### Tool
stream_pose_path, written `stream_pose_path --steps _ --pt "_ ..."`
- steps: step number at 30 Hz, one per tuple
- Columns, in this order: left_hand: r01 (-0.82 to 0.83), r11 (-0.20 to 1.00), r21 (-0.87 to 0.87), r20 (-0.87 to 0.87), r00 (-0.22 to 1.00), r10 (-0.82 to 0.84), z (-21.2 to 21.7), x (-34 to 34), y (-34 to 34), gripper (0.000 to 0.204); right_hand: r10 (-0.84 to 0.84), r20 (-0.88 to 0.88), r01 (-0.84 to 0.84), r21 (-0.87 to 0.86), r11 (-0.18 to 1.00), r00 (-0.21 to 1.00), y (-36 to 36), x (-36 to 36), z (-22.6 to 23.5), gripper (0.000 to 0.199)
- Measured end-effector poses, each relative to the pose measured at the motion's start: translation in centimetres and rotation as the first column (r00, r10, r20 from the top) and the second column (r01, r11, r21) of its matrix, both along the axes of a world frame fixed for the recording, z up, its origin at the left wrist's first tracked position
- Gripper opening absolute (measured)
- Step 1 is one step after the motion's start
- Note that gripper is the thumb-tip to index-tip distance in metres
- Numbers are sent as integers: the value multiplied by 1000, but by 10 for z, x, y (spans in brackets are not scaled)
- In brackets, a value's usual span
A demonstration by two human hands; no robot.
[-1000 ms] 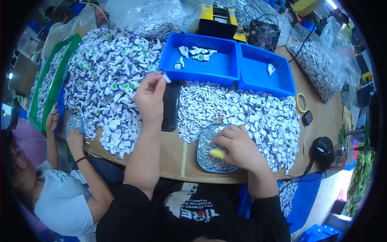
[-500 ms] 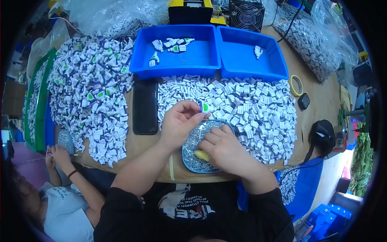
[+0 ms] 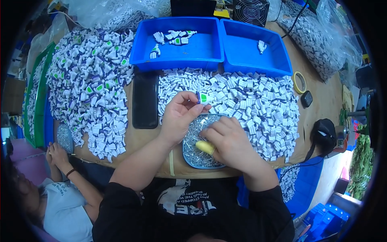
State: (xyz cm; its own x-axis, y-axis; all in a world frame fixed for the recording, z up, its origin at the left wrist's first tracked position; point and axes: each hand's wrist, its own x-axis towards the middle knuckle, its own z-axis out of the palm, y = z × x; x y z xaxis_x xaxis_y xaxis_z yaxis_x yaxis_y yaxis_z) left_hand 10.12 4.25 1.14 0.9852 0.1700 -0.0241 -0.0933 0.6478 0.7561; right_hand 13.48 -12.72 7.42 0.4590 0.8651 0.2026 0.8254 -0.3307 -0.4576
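Pinched between thumb and fingertips, a small white plastic toy-hand part [image 3: 203,98] with a green patch and purple edge is in my left hand [image 3: 177,119]. My right hand [image 3: 230,140], a yellow cover on its thumb, reaches into a blue tray [image 3: 184,150] of small silvery screws or pins. Its fingers are curled together among the metal pieces; whatever they grip is hidden. Beyond the tray spreads a pile of white finger-like parts [image 3: 262,109], some with purple edges.
Two blue bins [image 3: 135,60] with a few assembled toy hands stand behind the pile. Left are a black phone [image 3: 145,103] and a heap of white, purple and green parts [image 3: 90,84]. A tape roll [image 3: 299,82] lies right. A co-worker's hands [image 3: 58,156] are at far left.
My right hand has shifted within the tray, and its yellow-covered thumb shows more. My left hand still holds the toy-hand part. The view has tilted slightly.
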Motion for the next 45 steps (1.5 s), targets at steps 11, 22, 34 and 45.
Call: stream_pose_path --steps 11,22,34,45 --pt "4 1000 2 -5 1000 -4 4 0 2 15 60 1 -60 -136 989 998 -3 3 1 37" --pt "6 1000 -9 -13 1000 -6 6 0 2 15 76 -22 -77 -13 997 997 -3 5 4 37" --pt "-34 999 24 11 999 34 8 0 2 17 97 -162 -75 137 988 982 -3 8 0 36" --pt "38 981 188 83 995 -54 8 -5 2 18 9 -190 60 354 933 982 0 10 -4 26"
